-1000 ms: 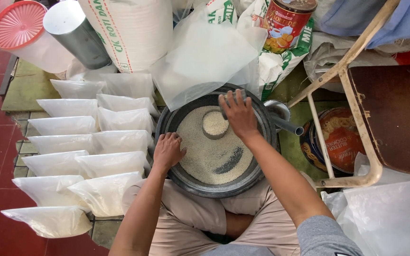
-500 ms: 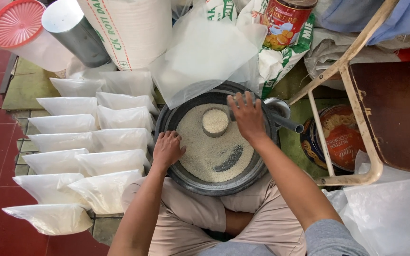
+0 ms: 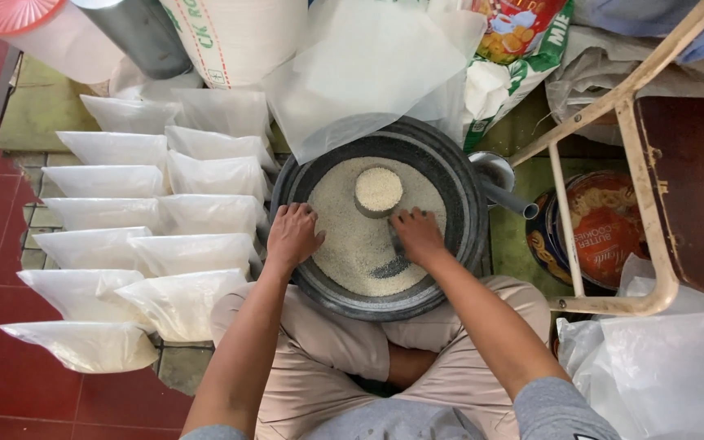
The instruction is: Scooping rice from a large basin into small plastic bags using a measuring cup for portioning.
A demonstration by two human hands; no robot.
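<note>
Both forearms reach forward from the person's crossed legs toward the dark round basin (image 3: 458,204) that sits on the floor just in front of the knees. The left hand (image 3: 293,236) lies palm down on the basin's near left rim, fingers curled loosely over the edge and touching the grain; it grips nothing that shows. The right hand (image 3: 419,235) is inside the basin, near its middle, palm down with fingers bent into the pale grain (image 3: 344,236); whether it closes on anything under the palm cannot be told, though a dark curved shape lies in the grain just beneath it. The grain fills the basin's bottom in a shallow, uneven layer, and a small round cup (image 3: 379,191), heaped with the same grain, stands in it just beyond the right hand. Left of the basin, filled clear bags (image 3: 124,212) lie in two overlapping rows. Beyond the basin, an empty clear plastic bag (image 3: 368,69) overhangs its far rim.
</note>
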